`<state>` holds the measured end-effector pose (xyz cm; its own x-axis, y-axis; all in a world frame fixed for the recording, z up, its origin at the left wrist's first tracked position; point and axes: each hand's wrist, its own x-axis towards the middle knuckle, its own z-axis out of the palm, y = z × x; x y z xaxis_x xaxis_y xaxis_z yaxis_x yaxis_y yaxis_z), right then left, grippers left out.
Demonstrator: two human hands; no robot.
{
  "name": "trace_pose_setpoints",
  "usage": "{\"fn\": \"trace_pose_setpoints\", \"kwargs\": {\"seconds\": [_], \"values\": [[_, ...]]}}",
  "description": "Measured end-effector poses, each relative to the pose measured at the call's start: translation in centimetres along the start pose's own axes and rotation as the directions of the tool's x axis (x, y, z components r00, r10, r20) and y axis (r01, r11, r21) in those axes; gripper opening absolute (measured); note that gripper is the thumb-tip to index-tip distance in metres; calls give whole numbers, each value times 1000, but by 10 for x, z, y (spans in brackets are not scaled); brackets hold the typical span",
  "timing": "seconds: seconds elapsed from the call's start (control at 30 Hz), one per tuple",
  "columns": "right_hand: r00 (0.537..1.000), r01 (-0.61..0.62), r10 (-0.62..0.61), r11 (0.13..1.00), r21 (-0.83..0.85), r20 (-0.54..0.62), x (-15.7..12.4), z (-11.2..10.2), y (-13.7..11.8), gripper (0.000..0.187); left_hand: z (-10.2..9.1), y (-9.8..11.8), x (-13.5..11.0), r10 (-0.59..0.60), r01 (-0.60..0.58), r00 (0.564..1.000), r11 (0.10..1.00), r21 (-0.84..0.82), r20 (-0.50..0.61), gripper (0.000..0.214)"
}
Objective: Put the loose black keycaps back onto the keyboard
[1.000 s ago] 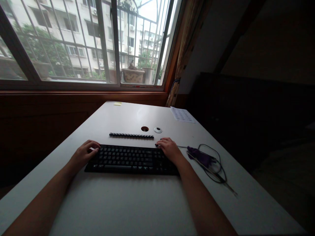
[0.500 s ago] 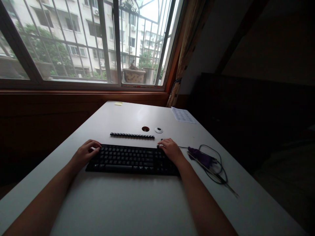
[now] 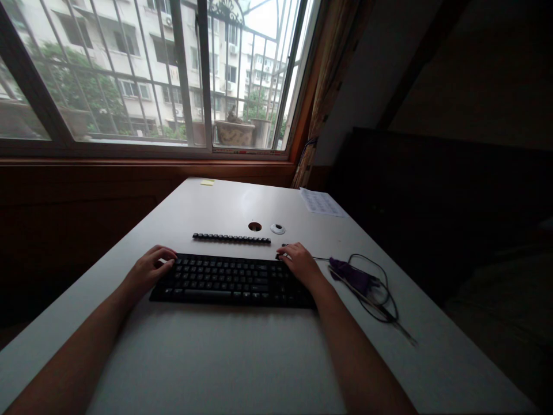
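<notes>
A black keyboard (image 3: 220,281) lies flat on the white table. My left hand (image 3: 152,266) is at its upper left corner, with thumb and curled fingers closed on the edge. My right hand (image 3: 299,262) rests over the upper right part, hiding some of the keys. At its pinched fingertips shows a small black piece (image 3: 277,257) like a keycap; how firmly it is held I cannot tell. Behind the keyboard stretches a straight row of black keycaps (image 3: 231,238).
Right of the keyboard lie a coiled black cable (image 3: 391,294), a purple cloth (image 3: 352,276) and a thin stick-like tool (image 3: 404,333). Farther back are a round cable hole (image 3: 254,227), its white cover (image 3: 277,229), a printed sheet (image 3: 322,202) and a yellow note (image 3: 207,182).
</notes>
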<state>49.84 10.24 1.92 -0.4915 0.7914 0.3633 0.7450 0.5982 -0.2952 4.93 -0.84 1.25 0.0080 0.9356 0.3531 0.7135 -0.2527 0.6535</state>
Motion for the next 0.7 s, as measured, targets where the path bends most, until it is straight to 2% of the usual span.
{"fn": "trace_pose_setpoints", "kwargs": {"seconds": [0.1,0.17,0.27,0.33,0.47,0.7], "values": [[998,-20,24,996,83,-54,-2,-12,0,17,0,-2,0,9,-9,1000,1000,0,-5,30],[997,-41,50,984,173,-50,-4,-24,2,16,1,-4,0,9,-9,1000,1000,-1,-2,29],[997,-69,53,949,309,59,-8,-40,6,17,0,-4,-1,10,-10,1000,1000,-8,6,28],[986,-111,62,935,336,152,-11,-46,7,18,0,-3,-1,12,-12,1000,1000,-2,4,28],[962,-164,74,926,340,263,-14,-47,7,18,-1,-1,-1,10,-10,1000,1000,8,2,28],[952,-180,74,919,350,296,-13,-43,7,18,0,-5,-1,-19,19,1000,1000,2,22,33]]}}
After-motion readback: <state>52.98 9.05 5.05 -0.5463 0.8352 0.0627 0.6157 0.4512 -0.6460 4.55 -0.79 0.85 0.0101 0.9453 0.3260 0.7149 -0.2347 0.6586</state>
